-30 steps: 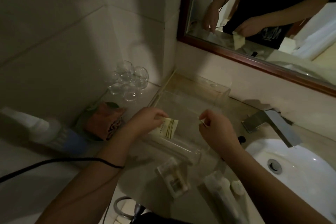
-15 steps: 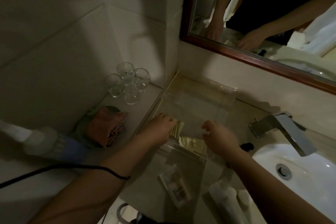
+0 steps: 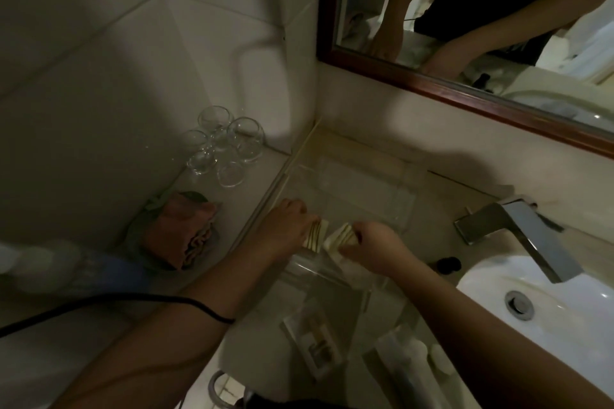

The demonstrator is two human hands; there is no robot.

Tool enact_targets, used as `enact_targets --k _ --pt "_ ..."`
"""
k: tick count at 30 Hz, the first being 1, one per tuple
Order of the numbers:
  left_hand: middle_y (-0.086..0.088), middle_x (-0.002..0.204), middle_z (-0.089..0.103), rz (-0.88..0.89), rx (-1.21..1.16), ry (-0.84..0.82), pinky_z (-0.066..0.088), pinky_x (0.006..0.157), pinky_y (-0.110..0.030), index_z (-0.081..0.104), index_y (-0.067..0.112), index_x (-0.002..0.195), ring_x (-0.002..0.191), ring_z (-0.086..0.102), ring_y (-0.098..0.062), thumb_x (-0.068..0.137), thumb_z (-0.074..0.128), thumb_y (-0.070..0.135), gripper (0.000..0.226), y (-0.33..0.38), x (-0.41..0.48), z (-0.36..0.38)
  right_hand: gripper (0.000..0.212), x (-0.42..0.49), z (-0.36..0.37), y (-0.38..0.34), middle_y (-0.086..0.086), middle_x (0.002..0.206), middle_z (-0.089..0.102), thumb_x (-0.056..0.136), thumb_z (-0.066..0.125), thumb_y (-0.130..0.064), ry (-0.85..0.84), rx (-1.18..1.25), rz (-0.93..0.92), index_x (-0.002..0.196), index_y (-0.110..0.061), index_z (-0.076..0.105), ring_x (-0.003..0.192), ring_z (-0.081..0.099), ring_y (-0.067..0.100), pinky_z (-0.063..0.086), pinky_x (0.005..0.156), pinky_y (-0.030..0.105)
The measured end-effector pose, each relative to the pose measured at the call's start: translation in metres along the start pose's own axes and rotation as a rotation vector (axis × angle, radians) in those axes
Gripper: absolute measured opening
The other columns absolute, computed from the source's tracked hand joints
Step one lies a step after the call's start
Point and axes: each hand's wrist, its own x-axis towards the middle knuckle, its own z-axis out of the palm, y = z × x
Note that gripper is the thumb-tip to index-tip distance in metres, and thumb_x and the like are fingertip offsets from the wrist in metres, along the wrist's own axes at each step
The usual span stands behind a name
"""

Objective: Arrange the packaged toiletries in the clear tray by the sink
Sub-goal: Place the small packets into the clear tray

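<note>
A clear tray [image 3: 382, 189] lies on the counter between the wall corner and the sink. My left hand [image 3: 287, 226] grips a small cream packet with dark stripes [image 3: 315, 236] at the tray's near end. My right hand [image 3: 375, 242] pinches a second striped cream packet [image 3: 340, 236] just beside the first, also low inside the tray. Both packets nearly touch. Another packaged toiletry [image 3: 315, 347] lies on the counter in front of the tray, and a white wrapped tube [image 3: 403, 365] lies to its right.
Several upturned drinking glasses [image 3: 222, 146] stand in the left corner. A folded pink cloth [image 3: 181, 229] sits on a dish beside them. A hair dryer [image 3: 66, 269] with a black cord lies at the left. The chrome faucet [image 3: 518, 236] and white basin [image 3: 548, 309] are on the right, the mirror [image 3: 465, 10] above.
Both hands have lowered from above the tray into its near end. The left hand's packet came down with it, and a second packet now shows in the right hand.
</note>
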Motion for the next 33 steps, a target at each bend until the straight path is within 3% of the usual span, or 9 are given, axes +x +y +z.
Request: enact_targets --k 3,6,10,14,16,18,22,27,33 --pt "-0.01 0.129 0.049 0.006 -0.009 0.012 0.041 0.095 -0.037 0.053 0.028 0.132 0.118 0.043 -0.029 0.085 0.055 0.022 0.047 -0.004 -0.002 0.0 0.012 -0.008 -0.004 -0.001 -0.006 0.068 0.063 0.086 0.064 -0.033 0.192 0.385 0.165 0.082 -0.022 0.063 0.058 0.06 0.008 0.042 0.049 0.022" --pt "-0.009 0.128 0.049 0.01 -0.021 0.01 0.043 0.096 -0.038 0.055 0.027 0.129 0.119 0.043 -0.029 0.084 0.057 0.021 0.045 -0.004 -0.003 0.0 0.026 -0.024 0.0 0.004 0.003 0.061 0.067 0.09 0.061 -0.033 0.146 0.599 0.345 0.084 -0.009 0.067 0.042 0.061 0.007 0.052 0.046 0.024" --pt "-0.007 0.126 0.049 0.005 -0.036 0.03 0.043 0.096 -0.037 0.058 0.026 0.123 0.119 0.043 -0.028 0.083 0.058 0.02 0.041 -0.004 -0.005 0.003 0.046 -0.051 0.002 0.005 0.0 0.065 0.072 0.09 0.051 -0.056 -0.119 0.051 0.369 0.079 -0.014 0.067 0.054 0.066 0.012 0.056 0.06 0.028" --pt "-0.007 0.127 0.049 0.001 -0.047 0.033 0.042 0.098 -0.037 0.058 0.025 0.123 0.121 0.042 -0.028 0.084 0.06 0.021 0.04 -0.003 -0.005 0.002 0.049 -0.055 -0.01 -0.001 -0.003 0.068 0.06 0.089 0.045 -0.064 0.004 -0.328 0.298 0.069 -0.02 0.055 0.06 0.057 0.011 0.043 0.051 0.025" --pt "-0.008 0.129 0.049 -0.004 -0.044 0.03 0.041 0.099 -0.036 0.058 0.024 0.124 0.122 0.041 -0.028 0.084 0.06 0.022 0.04 -0.001 -0.006 0.001 0.038 -0.049 -0.007 -0.006 -0.005 0.073 0.057 0.09 0.049 -0.057 0.15 -0.317 0.258 0.083 -0.02 0.056 0.063 0.053 0.011 0.038 0.049 0.025" --pt "-0.008 0.129 0.049 -0.004 -0.047 0.03 0.041 0.101 -0.037 0.059 0.023 0.124 0.123 0.041 -0.027 0.084 0.059 0.022 0.04 -0.001 -0.008 0.001 0.031 -0.041 0.003 -0.01 -0.003 0.089 0.058 0.089 0.054 -0.05 0.237 -0.235 0.205 0.102 -0.021 0.055 0.074 0.056 0.014 0.041 0.055 0.027" --pt "-0.007 0.129 0.049 -0.012 -0.075 0.029 0.041 0.103 -0.038 0.059 0.025 0.124 0.123 0.041 -0.027 0.084 0.061 0.022 0.04 -0.001 -0.011 0.003 0.048 -0.021 0.032 -0.009 0.009 0.122 0.053 0.085 0.058 -0.046 0.138 -0.215 0.133 0.125 -0.019 0.048 0.111 0.053 0.03 0.047 0.085 0.038" --pt "-0.006 0.133 0.046 -0.029 -0.119 0.016 0.039 0.105 -0.04 0.057 0.028 0.126 0.127 0.038 -0.026 0.086 0.062 0.018 0.042 0.0 -0.012 0.005 0.049 -0.01 0.038 -0.005 0.008 0.126 0.047 0.084 0.062 -0.028 0.159 -0.182 0.023 0.131 -0.024 0.047 0.115 0.044 0.03 0.045 0.094 0.038" --pt "-0.007 0.135 0.046 0.007 -0.101 0.003 0.037 0.107 -0.038 0.062 0.026 0.121 0.127 0.037 -0.027 0.087 0.062 0.019 0.035 -0.001 -0.014 0.01 0.039 -0.015 0.041 0.003 0.007 0.126 0.046 0.089 0.059 -0.029 0.134 -0.126 -0.053 0.127 -0.027 0.051 0.117 0.041 0.03 0.043 0.097 0.038"
